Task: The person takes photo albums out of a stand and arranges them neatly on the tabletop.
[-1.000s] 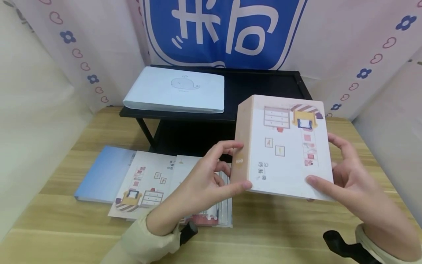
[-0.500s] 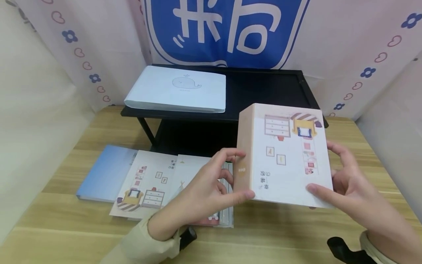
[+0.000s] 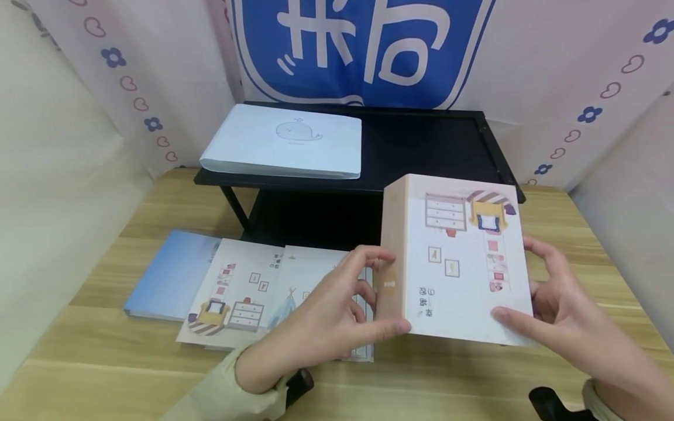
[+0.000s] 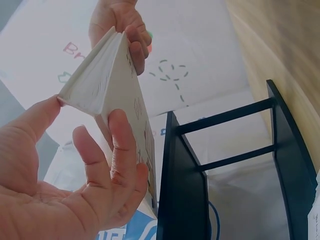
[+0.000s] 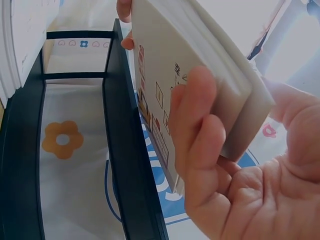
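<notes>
A thick photo album [image 3: 463, 280] with a pale peach spine is held up above the table, tilted. Its white cover carries drawings of a dresser, an armchair and picture frames. My left hand [image 3: 337, 310] pinches the spine side, with the thumb at the lower corner. On the opposite side my right hand [image 3: 563, 316] grips the edge, thumb on the cover and fingers behind. From below, the left wrist view shows the album [image 4: 125, 85] as a wedge of page edges between covers. In the right wrist view, fingers [image 5: 197, 105] press its underside cover.
A black two-tier rack [image 3: 421, 146] stands behind the album. On its top left lies a white album with a whale drawing [image 3: 295, 143]. A blue album [image 3: 168, 275] and white albums [image 3: 237, 286] overlap on the wooden table [image 3: 105, 356] at the left. A printed curtain hangs behind.
Both hands have lowered the album slightly, toward the table's front. The grip looks the same. The rack and the other albums have stayed in place.
</notes>
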`<state>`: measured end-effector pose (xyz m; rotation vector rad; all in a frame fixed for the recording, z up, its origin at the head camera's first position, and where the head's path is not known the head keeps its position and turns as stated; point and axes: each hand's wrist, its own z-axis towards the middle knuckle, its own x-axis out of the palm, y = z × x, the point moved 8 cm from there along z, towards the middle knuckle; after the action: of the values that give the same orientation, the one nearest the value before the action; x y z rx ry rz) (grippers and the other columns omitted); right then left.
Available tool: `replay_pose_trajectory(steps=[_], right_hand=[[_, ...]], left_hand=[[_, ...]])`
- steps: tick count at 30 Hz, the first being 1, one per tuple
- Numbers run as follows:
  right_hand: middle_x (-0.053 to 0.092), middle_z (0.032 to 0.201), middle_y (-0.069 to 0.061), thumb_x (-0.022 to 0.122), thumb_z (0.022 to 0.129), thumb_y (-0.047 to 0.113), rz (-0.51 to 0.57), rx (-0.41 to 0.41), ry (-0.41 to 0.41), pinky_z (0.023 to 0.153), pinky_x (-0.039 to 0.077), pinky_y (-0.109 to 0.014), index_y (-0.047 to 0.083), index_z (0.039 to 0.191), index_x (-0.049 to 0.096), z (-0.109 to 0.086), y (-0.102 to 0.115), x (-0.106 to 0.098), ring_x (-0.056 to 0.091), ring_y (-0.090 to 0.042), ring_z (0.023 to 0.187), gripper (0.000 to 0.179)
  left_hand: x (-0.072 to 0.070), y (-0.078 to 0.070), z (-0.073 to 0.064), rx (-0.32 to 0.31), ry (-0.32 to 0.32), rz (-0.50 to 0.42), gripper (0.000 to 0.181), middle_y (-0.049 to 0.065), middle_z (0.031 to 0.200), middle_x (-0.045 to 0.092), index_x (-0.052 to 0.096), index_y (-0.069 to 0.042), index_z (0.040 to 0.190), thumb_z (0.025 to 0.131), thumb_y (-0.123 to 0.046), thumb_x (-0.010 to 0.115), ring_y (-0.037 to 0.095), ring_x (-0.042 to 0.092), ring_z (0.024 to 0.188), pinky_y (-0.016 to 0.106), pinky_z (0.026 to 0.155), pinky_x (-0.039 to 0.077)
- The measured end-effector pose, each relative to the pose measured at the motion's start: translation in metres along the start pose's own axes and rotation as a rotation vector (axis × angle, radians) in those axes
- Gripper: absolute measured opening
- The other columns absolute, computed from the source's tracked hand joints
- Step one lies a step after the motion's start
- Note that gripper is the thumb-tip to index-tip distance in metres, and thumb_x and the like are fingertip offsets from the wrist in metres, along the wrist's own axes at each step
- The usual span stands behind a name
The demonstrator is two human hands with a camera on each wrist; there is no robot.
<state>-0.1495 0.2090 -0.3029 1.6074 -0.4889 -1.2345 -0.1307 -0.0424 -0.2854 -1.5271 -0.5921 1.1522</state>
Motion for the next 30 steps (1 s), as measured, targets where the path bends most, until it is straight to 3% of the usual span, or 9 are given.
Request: replay_pose_trajectory(steps=[8, 19, 30], right_hand=[[0.075, 0.102, 0.005, 0.062, 0.091, -0.009, -0.006, 0.029, 0.020, 0.063, 0.060, -0.029, 0.028, 0.148, 0.001, -0.003, -0.009, 0.002, 0.073, -0.017, 0.077, 0.091], [0.074, 0.108, 0.005, 0.060, 0.093, -0.007, 0.044, 0.045, 0.076, 0.066, 0.060, -0.029, 0.027, 0.149, -0.002, -0.002, -0.016, 0.009, 0.073, -0.018, 0.082, 0.091], [0.074, 0.109, 0.003, 0.058, 0.096, -0.004, 0.126, 0.085, 0.136, 0.068, 0.061, -0.032, 0.023, 0.148, -0.005, 0.003, -0.024, 0.017, 0.074, -0.019, 0.086, 0.086]], left_hand=[[0.005, 0.005, -0.003, -0.071, 0.025, 0.018, 0.076, -0.008, 0.139, 0.046, 0.038, -0.025, 0.143, 0.082, -0.029, 0.083, 0.010, 0.063, 0.088, 0.028, 0.068, 0.059], [0.008, 0.013, -0.004, -0.076, 0.043, 0.033, 0.075, -0.006, 0.139, 0.047, 0.038, -0.023, 0.142, 0.082, -0.030, 0.082, 0.008, 0.063, 0.083, 0.026, 0.067, 0.058], [0.011, 0.026, 0.001, -0.065, 0.050, 0.009, 0.073, 0.006, 0.134, 0.050, 0.039, -0.017, 0.140, 0.083, -0.028, 0.082, 0.008, 0.064, 0.078, 0.027, 0.065, 0.059]])
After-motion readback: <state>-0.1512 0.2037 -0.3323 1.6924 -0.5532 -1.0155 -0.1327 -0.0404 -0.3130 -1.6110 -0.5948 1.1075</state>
